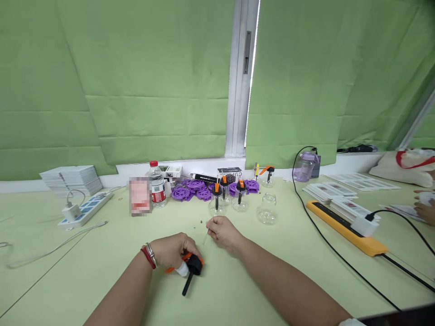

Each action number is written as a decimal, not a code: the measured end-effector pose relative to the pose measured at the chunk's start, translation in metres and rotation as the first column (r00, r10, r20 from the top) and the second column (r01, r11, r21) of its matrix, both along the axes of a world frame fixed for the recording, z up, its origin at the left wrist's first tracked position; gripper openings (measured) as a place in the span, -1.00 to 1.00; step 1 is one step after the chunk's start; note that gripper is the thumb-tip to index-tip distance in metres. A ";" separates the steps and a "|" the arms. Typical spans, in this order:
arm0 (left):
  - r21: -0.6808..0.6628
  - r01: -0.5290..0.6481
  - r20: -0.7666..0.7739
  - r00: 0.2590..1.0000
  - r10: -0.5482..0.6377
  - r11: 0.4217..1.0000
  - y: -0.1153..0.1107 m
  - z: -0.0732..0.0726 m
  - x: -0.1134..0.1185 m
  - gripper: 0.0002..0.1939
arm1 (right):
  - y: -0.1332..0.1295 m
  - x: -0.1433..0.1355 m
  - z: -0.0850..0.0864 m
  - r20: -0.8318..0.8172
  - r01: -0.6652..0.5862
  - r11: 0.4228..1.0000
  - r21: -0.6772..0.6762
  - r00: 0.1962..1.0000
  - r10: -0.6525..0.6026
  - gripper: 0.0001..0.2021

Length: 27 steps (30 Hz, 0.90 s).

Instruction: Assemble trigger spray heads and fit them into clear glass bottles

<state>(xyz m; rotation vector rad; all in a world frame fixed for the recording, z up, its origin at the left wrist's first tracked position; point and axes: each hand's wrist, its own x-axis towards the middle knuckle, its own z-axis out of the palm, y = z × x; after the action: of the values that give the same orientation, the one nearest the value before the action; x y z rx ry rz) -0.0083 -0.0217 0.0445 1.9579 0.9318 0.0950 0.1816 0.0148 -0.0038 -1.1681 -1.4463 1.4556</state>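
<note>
My left hand (pixel 178 252) is closed on a black and orange pump top (pixel 194 265), whose black stem points down toward me. White wrapping covers one fingertip. My right hand (pixel 222 233) pinches a thin, pale rod (pixel 205 236) just beyond the pump top. Behind my hands stand several small glass bottles with black and orange tops (pixel 217 199). To their right, a glass bottle without a top (pixel 267 210) stands upright.
Purple plastic parts (pixel 183 192) lie behind the bottles. A water bottle (pixel 158 188) stands at left near a white power strip (pixel 89 208). An orange power strip (pixel 346 228) and black cable lie at right. Another person's hand (pixel 424 209) shows at the right edge.
</note>
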 end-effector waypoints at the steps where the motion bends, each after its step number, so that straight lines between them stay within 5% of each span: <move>1: -0.035 -0.019 -0.001 1.000 0.019 0.999 0.001 0.001 -0.005 -0.57 | 0.000 0.000 -0.001 0.030 0.030 0.994 0.105 0.999 -0.033 -0.87; 3: -0.011 -0.120 0.008 0.993 0.120 0.993 0.007 0.001 -0.016 -0.62 | -0.002 -0.003 -0.005 0.195 -0.045 0.928 0.370 0.980 -0.030 -0.86; 5: 0.123 -0.294 0.013 0.956 0.294 0.948 0.015 -0.002 -0.028 -0.70 | -0.006 -0.007 -0.010 0.466 -0.279 0.772 0.571 0.884 -0.025 -0.84; 8: 0.333 -0.539 -0.066 0.805 0.589 0.774 0.029 -0.013 -0.042 -0.75 | -0.010 -0.018 -0.018 0.761 -0.600 0.527 0.602 0.631 -0.151 -0.79; 10: 0.433 -0.600 -0.118 0.702 0.702 0.672 0.036 -0.020 -0.047 -0.79 | -0.009 -0.027 -0.022 0.825 -0.683 0.467 0.562 0.508 -0.248 -0.77; 13: 0.465 -0.628 -0.126 0.650 0.749 0.624 0.042 -0.028 -0.048 -0.82 | -0.004 -0.037 -0.025 0.834 -0.677 0.486 0.552 0.458 -0.308 -0.78; 19: 0.435 -0.664 -0.099 0.636 0.765 0.608 0.043 -0.031 -0.043 -0.83 | -0.001 -0.040 -0.019 0.792 -0.531 0.626 0.571 0.557 -0.250 -0.77; 23: 0.348 -0.656 -0.047 0.701 0.712 0.669 0.038 -0.031 -0.033 -0.76 | -0.002 -0.034 -0.016 0.606 -0.265 0.729 0.631 0.755 -0.250 -0.73; 27: 0.158 -0.604 0.140 0.797 0.588 0.781 0.031 -0.029 -0.019 -0.65 | 0.004 -0.034 -0.022 0.457 -0.119 0.844 0.524 0.875 -0.160 -0.73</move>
<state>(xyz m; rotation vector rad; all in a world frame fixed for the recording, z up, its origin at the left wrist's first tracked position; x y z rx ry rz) -0.0274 0.0090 0.0160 1.7383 1.5088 0.6529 0.1480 0.0184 -0.0262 -1.2118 -2.0106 0.6533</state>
